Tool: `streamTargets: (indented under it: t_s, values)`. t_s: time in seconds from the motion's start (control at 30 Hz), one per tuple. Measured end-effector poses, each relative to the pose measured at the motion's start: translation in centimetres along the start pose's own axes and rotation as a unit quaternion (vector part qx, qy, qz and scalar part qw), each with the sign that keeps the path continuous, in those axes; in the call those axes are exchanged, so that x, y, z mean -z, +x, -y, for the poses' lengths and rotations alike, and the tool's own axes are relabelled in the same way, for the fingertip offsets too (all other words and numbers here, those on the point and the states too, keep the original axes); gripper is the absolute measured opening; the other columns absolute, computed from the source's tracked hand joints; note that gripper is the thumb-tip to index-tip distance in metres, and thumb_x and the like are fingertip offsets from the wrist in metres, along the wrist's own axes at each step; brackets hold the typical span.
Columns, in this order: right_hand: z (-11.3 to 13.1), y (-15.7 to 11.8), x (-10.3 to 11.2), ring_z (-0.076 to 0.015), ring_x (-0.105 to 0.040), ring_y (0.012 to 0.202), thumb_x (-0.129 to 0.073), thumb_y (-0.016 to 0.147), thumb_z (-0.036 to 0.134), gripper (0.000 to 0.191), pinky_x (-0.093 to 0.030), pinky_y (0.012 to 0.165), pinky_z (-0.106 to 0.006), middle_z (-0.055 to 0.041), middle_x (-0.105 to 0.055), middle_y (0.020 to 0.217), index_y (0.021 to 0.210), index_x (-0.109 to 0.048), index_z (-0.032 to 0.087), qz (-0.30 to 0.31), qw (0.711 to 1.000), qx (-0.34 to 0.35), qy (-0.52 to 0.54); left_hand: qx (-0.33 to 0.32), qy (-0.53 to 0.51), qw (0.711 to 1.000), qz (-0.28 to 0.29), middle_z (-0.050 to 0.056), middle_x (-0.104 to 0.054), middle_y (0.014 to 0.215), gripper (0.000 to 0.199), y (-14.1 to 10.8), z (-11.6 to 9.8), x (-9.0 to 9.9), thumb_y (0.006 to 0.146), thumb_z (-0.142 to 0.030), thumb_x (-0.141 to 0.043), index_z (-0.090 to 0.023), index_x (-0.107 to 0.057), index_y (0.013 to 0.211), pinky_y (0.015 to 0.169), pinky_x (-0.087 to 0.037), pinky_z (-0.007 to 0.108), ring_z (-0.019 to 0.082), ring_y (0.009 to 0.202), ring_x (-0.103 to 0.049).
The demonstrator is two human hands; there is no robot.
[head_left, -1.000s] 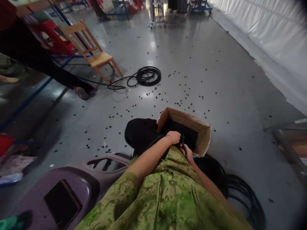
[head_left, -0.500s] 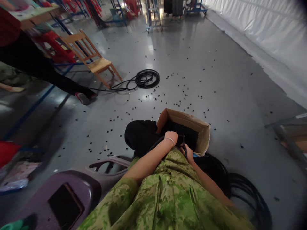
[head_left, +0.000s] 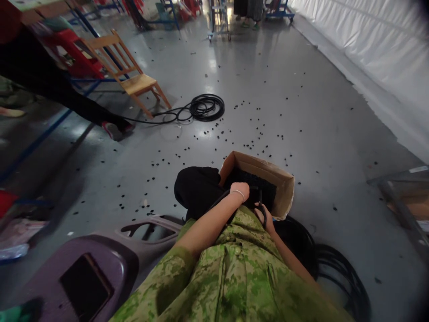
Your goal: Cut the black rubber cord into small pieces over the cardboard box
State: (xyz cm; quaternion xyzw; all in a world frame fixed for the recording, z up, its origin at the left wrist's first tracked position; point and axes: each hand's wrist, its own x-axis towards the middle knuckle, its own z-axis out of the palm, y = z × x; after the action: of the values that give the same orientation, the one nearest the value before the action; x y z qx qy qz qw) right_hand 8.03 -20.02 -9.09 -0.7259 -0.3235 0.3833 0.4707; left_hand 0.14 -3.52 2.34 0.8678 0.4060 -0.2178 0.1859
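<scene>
My left hand (head_left: pixel 240 190), with a pale bracelet at its wrist, is closed round a black hose (head_left: pixel 219 200). A short end of the hose sticks out past the fingers toward the right. My right hand (head_left: pixel 266 217) grips a dark tool that looks like black scissors (head_left: pixel 261 206), with the blades pointing up near the hose end. Both hands are over the near side of an open cardboard box (head_left: pixel 284 190). A mass of small black pieces (head_left: pixel 250 179) lies inside it. The exact gap between blades and hose cannot be made out.
Black hose coils lie on the floor ahead (head_left: pixel 208 107) and at my right (head_left: pixel 345 277). Small black pieces are scattered across the floor. A wooden chair (head_left: pixel 139 84), a person's leg (head_left: pixel 83 105) and a purple stool (head_left: pixel 117 255) bearing a phone (head_left: pixel 86 286) are leftward.
The tool in my right hand has moved slightly right and turned more upright, its blades apart from the hose end. My left hand keeps its hold on the hose. The view has shifted slightly.
</scene>
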Motion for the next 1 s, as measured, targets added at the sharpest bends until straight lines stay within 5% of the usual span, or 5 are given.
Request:
streamTargets:
  t_s: [0.3, 1.0]
  values:
    - [0.46, 0.18, 0.24, -0.024, -0.064, 0.089, -0.057, 0.074, 0.051, 0.043, -0.049, 0.082, -0.035, -0.0071, -0.07, 0.096, 0.1, -0.065, 0.017, 0.024, 0.999, 0.022, -0.013, -0.022, -0.007, 1.0, 0.004, 0.018, -0.069, 0.105, 0.034, 0.02, 0.11, 0.22, 0.091, -0.031, -0.044, -0.012, -0.069, 0.107, 0.082, -0.051, 0.032, 0.025, 0.099, -0.066]
    - [0.49, 0.39, 0.18, -0.0232, -0.066, 0.084, -0.052, 0.078, 0.058, 0.048, -0.051, 0.078, -0.034, -0.0104, -0.071, 0.096, 0.099, -0.064, 0.017, 0.027, 0.994, 0.061, -0.082, -0.031, 0.007, 0.999, 0.02, 0.019, -0.069, 0.106, 0.033, -0.26, -0.04, 0.36, 0.09, -0.029, -0.046, -0.013, -0.069, 0.107, 0.083, -0.051, 0.033, 0.025, 0.1, -0.066]
